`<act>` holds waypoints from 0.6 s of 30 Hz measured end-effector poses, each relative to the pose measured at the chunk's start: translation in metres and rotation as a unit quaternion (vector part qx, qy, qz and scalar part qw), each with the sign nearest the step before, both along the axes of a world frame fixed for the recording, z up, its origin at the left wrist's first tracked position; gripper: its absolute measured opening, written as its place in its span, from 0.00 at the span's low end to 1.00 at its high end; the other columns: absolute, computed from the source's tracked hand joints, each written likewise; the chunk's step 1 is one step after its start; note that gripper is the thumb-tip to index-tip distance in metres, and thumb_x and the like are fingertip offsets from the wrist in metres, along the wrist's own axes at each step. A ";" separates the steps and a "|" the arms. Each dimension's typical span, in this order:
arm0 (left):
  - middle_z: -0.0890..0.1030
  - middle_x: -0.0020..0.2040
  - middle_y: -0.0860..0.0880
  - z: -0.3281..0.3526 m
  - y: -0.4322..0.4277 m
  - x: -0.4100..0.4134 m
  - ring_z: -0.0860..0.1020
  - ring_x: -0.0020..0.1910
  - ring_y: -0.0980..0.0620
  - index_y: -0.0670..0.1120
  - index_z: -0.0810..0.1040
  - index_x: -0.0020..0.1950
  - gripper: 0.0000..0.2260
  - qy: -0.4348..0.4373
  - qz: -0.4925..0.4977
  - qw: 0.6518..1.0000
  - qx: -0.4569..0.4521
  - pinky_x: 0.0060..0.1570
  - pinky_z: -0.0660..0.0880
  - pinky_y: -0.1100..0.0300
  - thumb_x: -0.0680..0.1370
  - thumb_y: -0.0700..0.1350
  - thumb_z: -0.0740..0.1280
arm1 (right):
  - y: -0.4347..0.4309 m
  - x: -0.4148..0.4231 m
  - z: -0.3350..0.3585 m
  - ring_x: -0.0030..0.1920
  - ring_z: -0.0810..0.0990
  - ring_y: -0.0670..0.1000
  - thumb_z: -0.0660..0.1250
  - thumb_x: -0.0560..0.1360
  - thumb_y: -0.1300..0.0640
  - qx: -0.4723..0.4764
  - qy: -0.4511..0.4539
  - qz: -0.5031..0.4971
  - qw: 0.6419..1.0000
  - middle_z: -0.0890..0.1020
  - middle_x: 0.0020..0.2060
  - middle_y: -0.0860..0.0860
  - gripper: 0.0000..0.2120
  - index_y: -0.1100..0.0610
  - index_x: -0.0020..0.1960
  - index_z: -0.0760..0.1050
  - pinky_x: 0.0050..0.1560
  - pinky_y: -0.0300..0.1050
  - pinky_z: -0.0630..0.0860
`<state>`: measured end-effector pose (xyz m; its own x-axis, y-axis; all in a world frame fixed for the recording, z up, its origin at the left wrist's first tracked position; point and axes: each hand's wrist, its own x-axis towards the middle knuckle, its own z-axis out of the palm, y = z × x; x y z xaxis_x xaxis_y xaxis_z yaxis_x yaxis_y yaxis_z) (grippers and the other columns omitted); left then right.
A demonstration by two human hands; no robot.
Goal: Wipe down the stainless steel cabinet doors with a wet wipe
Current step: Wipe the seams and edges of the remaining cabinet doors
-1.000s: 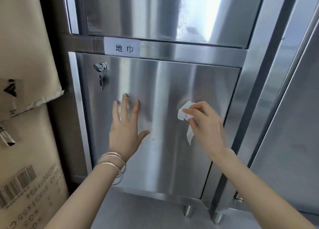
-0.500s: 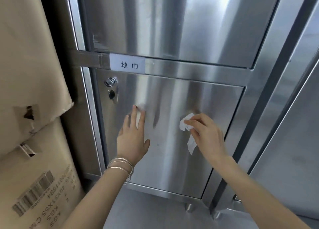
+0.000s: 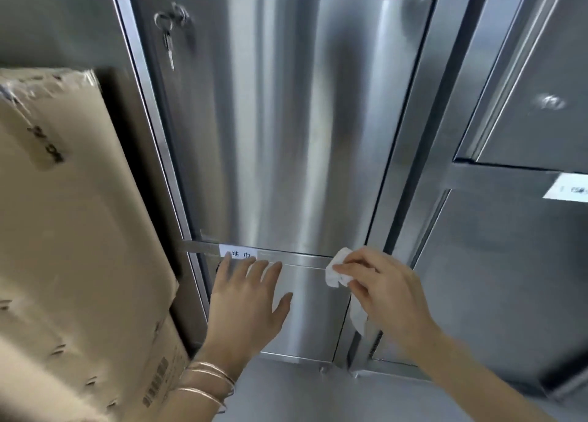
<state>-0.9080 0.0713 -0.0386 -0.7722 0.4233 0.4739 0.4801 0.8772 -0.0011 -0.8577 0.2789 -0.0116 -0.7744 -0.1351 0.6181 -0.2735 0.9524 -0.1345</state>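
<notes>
Two hands work the lower cabinet door (image 3: 313, 313): left hand (image 3: 246, 297) flat, fingers spread, likely steadying it; at its 3 o'clock, right hand (image 3: 386, 297) pinches the wet wipe (image 3: 338, 270) against the door's top edge.

A storage room: labelled stainless steel cabinets (image 3: 302, 119) beside stacked cardboard cartons (image 3: 73, 214).

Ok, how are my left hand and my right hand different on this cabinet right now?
The left hand is flat, fingers straight and spread, holding nothing; the right hand pinches the wet wipe in curled fingers. The left hand's wrist wears bangles; the right hand's wrist is bare. Both are up near the top edge of the lower door.
</notes>
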 end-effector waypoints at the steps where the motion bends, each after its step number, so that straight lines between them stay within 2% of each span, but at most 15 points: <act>1: 0.85 0.44 0.48 0.032 0.002 0.007 0.83 0.46 0.44 0.44 0.85 0.51 0.20 0.009 -0.010 1.000 0.003 0.54 0.78 0.42 0.63 0.50 0.80 | 0.003 0.009 0.031 0.35 0.81 0.50 0.80 0.57 0.68 0.004 0.008 -0.006 1.000 0.83 0.40 0.47 0.18 0.52 0.43 0.84 0.38 0.34 0.72; 3: 0.84 0.44 0.47 0.098 0.008 0.022 0.83 0.44 0.43 0.43 0.85 0.51 0.20 0.017 -0.037 0.999 0.022 0.47 0.80 0.49 0.62 0.47 0.80 | 0.009 0.027 0.093 0.36 0.81 0.49 0.79 0.58 0.69 0.000 0.016 -0.015 1.000 0.82 0.40 0.48 0.17 0.53 0.43 0.84 0.38 0.33 0.69; 6: 0.85 0.44 0.47 0.186 0.019 0.041 0.83 0.43 0.44 0.42 0.84 0.52 0.20 0.030 -0.064 0.997 0.044 0.39 0.80 0.52 0.63 0.45 0.80 | 0.016 0.053 0.172 0.37 0.82 0.50 0.77 0.61 0.69 -0.017 0.033 -0.019 0.999 0.83 0.41 0.48 0.16 0.53 0.44 0.84 0.36 0.37 0.76; 7: 0.85 0.44 0.46 0.212 0.022 0.048 0.83 0.42 0.44 0.42 0.84 0.53 0.20 0.037 -0.072 0.996 0.046 0.39 0.80 0.52 0.63 0.45 0.80 | 0.017 0.062 0.197 0.37 0.82 0.51 0.77 0.61 0.70 -0.022 0.039 -0.020 0.999 0.83 0.41 0.49 0.16 0.53 0.44 0.84 0.34 0.40 0.78; 10: 0.85 0.45 0.46 0.278 0.033 0.066 0.83 0.42 0.43 0.42 0.84 0.53 0.19 0.062 -0.081 0.994 0.039 0.40 0.79 0.52 0.65 0.46 0.79 | 0.022 0.087 0.265 0.36 0.82 0.53 0.77 0.61 0.70 -0.007 0.068 -0.038 0.997 0.83 0.40 0.49 0.16 0.54 0.43 0.84 0.31 0.41 0.76; 12: 0.84 0.45 0.47 0.308 0.040 0.078 0.83 0.43 0.44 0.43 0.84 0.53 0.18 0.080 -0.092 0.992 0.039 0.41 0.78 0.52 0.66 0.47 0.78 | 0.028 0.104 0.296 0.35 0.81 0.54 0.76 0.61 0.71 -0.007 0.088 -0.044 0.995 0.83 0.40 0.50 0.16 0.55 0.44 0.84 0.29 0.43 0.76; 18: 0.83 0.42 0.47 0.351 0.069 0.098 0.81 0.40 0.43 0.43 0.83 0.50 0.15 0.127 -0.133 0.983 0.019 0.39 0.77 0.53 0.67 0.47 0.77 | 0.051 0.134 0.342 0.36 0.80 0.53 0.73 0.64 0.71 -0.003 0.124 -0.072 0.990 0.82 0.42 0.50 0.16 0.54 0.45 0.84 0.33 0.39 0.71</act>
